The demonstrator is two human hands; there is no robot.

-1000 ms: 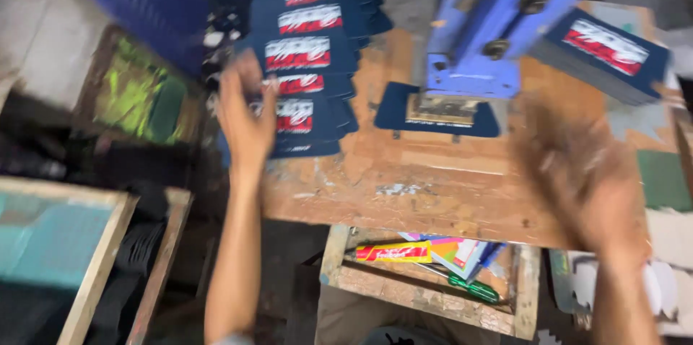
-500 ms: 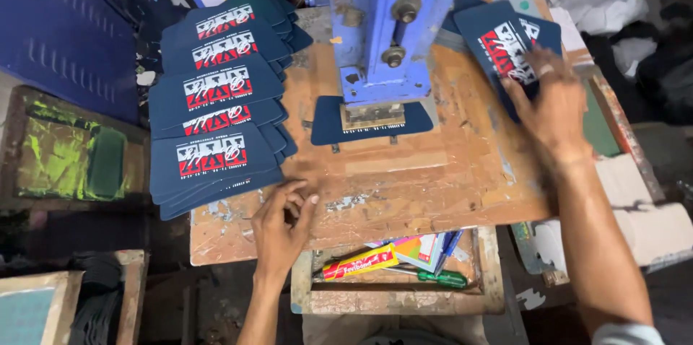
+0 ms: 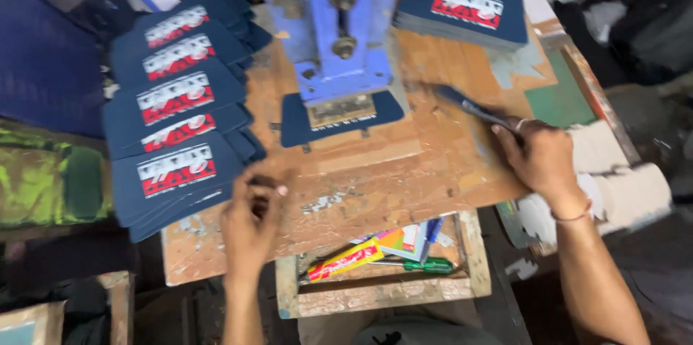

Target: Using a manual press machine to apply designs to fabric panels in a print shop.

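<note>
Now the right hand (image 3: 545,161) has come off the far-corner stack, fingers closed on a stiff, light brush (image 3: 473,108); left hand (image 3: 249,219) curls loosely at the table's (image 3: 375,179) front edge.

navy printed patches (image 3: 177,172) with red and white panels lie fanned in an overlapping column at the table's left edge. a squared stack of the same patches (image 3: 465,9) sits far right. long yellow and red packet (image 3: 346,260) lies in the tray below.
</note>
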